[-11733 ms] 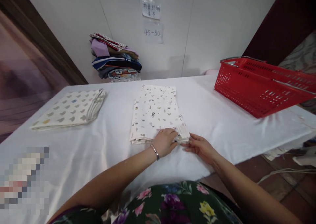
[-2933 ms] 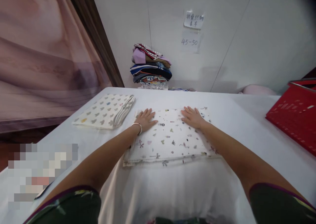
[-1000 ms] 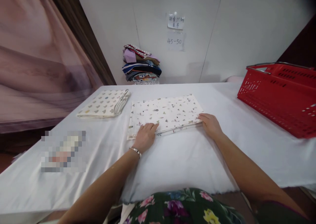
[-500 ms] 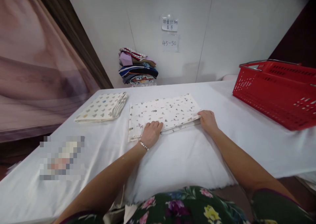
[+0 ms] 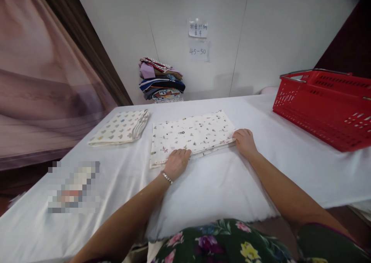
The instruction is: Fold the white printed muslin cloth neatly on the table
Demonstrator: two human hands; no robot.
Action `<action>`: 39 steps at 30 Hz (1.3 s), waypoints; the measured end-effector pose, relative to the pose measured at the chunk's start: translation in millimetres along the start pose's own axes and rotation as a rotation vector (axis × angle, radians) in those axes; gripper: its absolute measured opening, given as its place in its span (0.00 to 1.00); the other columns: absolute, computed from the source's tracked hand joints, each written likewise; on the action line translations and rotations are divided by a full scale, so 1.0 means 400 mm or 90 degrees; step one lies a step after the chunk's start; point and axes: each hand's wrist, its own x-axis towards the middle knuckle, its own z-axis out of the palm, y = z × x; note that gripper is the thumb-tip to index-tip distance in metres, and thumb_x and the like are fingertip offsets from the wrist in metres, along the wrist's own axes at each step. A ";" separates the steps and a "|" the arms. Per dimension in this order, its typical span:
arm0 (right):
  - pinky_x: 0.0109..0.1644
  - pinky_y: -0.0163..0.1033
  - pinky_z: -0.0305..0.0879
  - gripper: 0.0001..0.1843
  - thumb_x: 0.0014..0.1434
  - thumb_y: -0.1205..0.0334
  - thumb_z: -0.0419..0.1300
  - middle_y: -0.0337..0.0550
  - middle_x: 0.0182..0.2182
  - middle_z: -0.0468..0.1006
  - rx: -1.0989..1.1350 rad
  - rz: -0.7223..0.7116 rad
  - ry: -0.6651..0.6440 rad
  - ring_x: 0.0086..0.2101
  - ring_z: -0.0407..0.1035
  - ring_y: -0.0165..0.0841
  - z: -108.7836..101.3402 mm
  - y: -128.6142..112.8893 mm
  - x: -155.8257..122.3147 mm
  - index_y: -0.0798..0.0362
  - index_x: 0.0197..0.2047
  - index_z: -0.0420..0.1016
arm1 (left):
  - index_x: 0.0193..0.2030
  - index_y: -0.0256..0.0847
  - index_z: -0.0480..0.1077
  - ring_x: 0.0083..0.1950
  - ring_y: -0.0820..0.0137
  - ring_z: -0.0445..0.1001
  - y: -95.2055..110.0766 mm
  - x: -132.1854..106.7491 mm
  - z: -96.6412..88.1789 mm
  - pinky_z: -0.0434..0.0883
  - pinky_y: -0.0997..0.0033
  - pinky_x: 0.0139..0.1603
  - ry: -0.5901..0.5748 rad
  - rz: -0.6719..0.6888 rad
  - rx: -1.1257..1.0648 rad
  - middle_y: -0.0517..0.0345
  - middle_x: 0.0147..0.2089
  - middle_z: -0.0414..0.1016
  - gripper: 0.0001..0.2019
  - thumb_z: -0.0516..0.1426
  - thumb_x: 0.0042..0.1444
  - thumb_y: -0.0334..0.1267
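A white cloth [image 5: 193, 133] with a small scattered print lies folded into a long rectangle on the table in front of me. My left hand [image 5: 178, 163] grips its near edge left of the middle, fingers curled over the top. At the near right corner, my right hand [image 5: 245, 141] pinches the layered edge, thumb hidden underneath. To the left rests a second folded cloth [image 5: 118, 127], cream with rows of grey motifs, apart from both hands.
A red plastic basket [image 5: 321, 108] with metal handles stands at the right. Against the wall is a stack of folded fabrics [image 5: 162, 81]. A pixelated flat object [image 5: 75, 187] lies at the left on the white-covered table [image 5: 214, 193]. Curtains hang at the left.
My left hand has shifted slightly toward me along the near edge, and that edge lies flatter. My right hand keeps its hold on the corner.
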 end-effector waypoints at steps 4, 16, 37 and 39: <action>0.56 0.49 0.47 0.16 0.52 0.75 0.48 0.45 0.36 0.75 -0.020 0.021 -0.045 0.41 0.64 0.38 0.007 0.004 -0.005 0.51 0.34 0.75 | 0.46 0.39 0.65 0.41 0.64 0.68 -0.002 -0.005 0.005 0.63 0.63 0.41 0.008 0.007 -0.006 0.52 0.38 0.71 0.12 0.46 0.58 0.27; 0.63 0.56 0.36 0.20 0.53 0.74 0.50 0.46 0.47 0.72 -0.030 -0.111 -0.069 0.54 0.58 0.41 0.001 -0.069 0.000 0.51 0.48 0.70 | 0.49 0.40 0.63 0.45 0.62 0.65 0.023 0.053 -0.022 0.61 0.61 0.43 0.023 0.008 0.010 0.49 0.43 0.68 0.15 0.45 0.58 0.25; 0.62 0.54 0.39 0.17 0.55 0.74 0.49 0.44 0.45 0.74 -0.021 -0.099 -0.122 0.48 0.63 0.38 0.010 -0.044 0.002 0.51 0.43 0.72 | 0.36 0.38 0.66 0.36 0.66 0.66 0.057 0.052 0.016 0.61 0.64 0.39 0.051 0.083 -0.004 0.53 0.33 0.69 0.11 0.45 0.60 0.26; 0.61 0.54 0.40 0.18 0.54 0.74 0.49 0.45 0.45 0.74 -0.033 -0.072 -0.115 0.48 0.63 0.38 0.008 -0.029 -0.004 0.50 0.43 0.72 | 0.36 0.38 0.66 0.37 0.66 0.66 0.059 0.051 0.016 0.61 0.64 0.38 0.044 0.072 -0.013 0.52 0.34 0.69 0.10 0.45 0.60 0.26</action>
